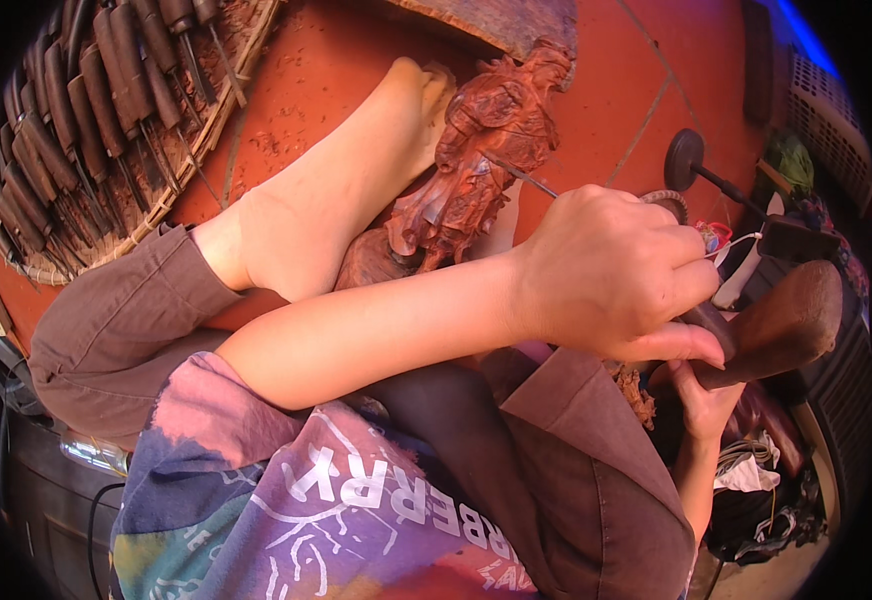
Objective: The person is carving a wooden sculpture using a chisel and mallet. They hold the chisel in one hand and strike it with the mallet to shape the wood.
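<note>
Left hand (626, 275): closed around a chisel (536, 183), blade reaching the carving. Right hand (708, 405): near right, gripping a mallet (788, 322), fingers partly hidden. Carving (496, 120): one, reddish wood, far centre, right of a bare foot (326, 190). Basket (260, 45): one, far left, holding many dark-handled tools (91, 90). Floor (606, 100): red, tiled.

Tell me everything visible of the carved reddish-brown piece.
The carving looks like reddish-brown wood, irregular and deeply cut into folds, ridges and hollows, with a slight sheen. It slants over the red tiled floor, its upper end by a wooden slab, its lower end partly hidden behind the left forearm. A bare foot lies along its left side, seemingly touching. The left hand grips a thin metal tool whose tip appears to meet its middle.
</note>
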Motion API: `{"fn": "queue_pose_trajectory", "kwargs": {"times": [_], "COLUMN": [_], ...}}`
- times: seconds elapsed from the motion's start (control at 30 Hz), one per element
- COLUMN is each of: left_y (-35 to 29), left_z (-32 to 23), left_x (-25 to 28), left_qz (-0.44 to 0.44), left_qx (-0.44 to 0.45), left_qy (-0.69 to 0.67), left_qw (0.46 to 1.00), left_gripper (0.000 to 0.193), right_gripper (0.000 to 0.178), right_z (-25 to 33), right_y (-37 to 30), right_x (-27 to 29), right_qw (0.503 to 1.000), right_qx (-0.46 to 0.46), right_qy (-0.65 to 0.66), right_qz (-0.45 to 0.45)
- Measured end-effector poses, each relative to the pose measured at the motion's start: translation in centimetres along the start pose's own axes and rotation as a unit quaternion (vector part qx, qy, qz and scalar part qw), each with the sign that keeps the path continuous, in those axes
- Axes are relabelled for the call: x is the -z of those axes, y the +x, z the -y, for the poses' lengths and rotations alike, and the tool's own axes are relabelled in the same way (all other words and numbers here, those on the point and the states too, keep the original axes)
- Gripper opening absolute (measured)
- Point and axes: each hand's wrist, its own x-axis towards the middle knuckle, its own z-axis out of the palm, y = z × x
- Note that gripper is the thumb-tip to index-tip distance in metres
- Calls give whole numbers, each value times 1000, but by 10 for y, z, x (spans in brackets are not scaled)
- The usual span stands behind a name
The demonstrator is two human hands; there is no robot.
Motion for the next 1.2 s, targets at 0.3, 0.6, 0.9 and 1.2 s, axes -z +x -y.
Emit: {"fn": "queue_pose_trajectory", "kwargs": {"times": [0.3,0.6,0.9,1.2], "left_y": [0,1,2,8], "left_z": [15,17,16,14], "left_x": [1,6,6,3], "left_qz": [68,83,89,-10], "left_qx": [-75,-67,-22,-11], "left_qy": [-90,-82,-89,-119], "left_qw": [991,991,992,993], "left_gripper": [46,49,48,46], "right_gripper": [73,68,52,41], "right_z": [5,3,-28,-32], "right_y": [6,2,-2,-6], "right_x": [-5,-5,-5,-21], "right_qw": [996,998,960,972], "right_qx": [80,52,230,140], "right_qy": [13,9,-159,-165], "right_qz": [-33,-22,-24,-96]}}
